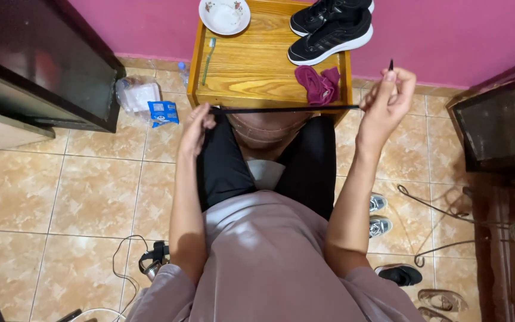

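A black shoelace (281, 109) is stretched taut and level between my two hands, just in front of a small wooden table (251, 74). My left hand (196, 128) pinches its left end. My right hand (387, 98) grips the other end, and the lace tip sticks up above the fingers. On the table stand a pair of black sneakers (331, 27) with white soles at the far right. A crumpled maroon cloth (318, 84) lies below them. A white bowl (224, 15) and a green toothbrush (208, 59) sit at the left.
A dark cabinet (37, 65) stands left, another dark cabinet (502, 119) right. On the tiled floor lie a blue packet (163, 112), a clear bag (135, 93), cables (123, 262), grey shoes (379, 214), a black sandal (399, 274). A pink wall (448, 36) runs behind.
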